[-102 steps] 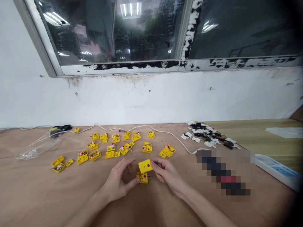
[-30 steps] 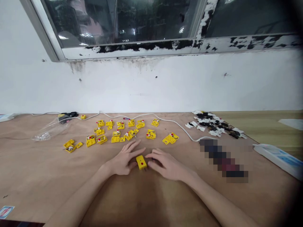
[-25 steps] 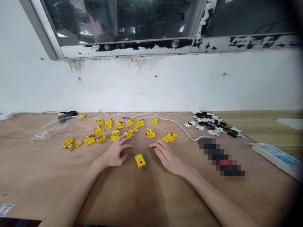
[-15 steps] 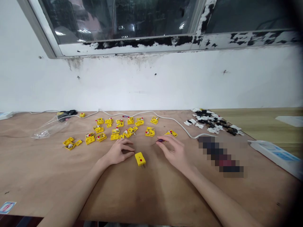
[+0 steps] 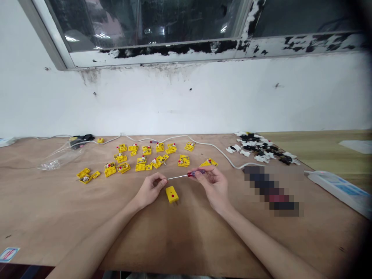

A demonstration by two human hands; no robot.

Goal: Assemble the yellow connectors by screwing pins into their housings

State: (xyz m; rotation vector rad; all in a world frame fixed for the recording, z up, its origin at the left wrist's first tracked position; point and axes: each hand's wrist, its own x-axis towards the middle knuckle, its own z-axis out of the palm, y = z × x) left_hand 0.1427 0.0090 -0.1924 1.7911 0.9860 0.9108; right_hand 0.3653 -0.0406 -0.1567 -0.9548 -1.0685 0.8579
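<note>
My right hand (image 5: 213, 186) grips a screwdriver (image 5: 195, 173) by its red and dark handle, and the thin metal shaft points left. At the far end of that shaft, the fingertips of my left hand (image 5: 151, 188) are pinched together by the tip; whether they hold the tip or something tiny there is hidden. Just below the shaft, a yellow plug-like box (image 5: 172, 194) with a red button lies on the wooden table, its metal prongs toward me. Behind my right hand lies an opened yellow case (image 5: 209, 162).
Several opened yellow cases (image 5: 141, 161) with small parts spread across the table (image 5: 139, 240). A clear plastic bag (image 5: 55, 162) lies left. White and black pieces (image 5: 258, 149) are heaped back right, near a white cable (image 5: 215, 147) and a power strip (image 5: 338, 190). A blurred-out patch (image 5: 273, 190) lies right.
The screwdriver has swung round in my right hand, so its shaft now shows pointing left. My left fingers have closed to a pinch at its tip. The yellow box has stayed put.
</note>
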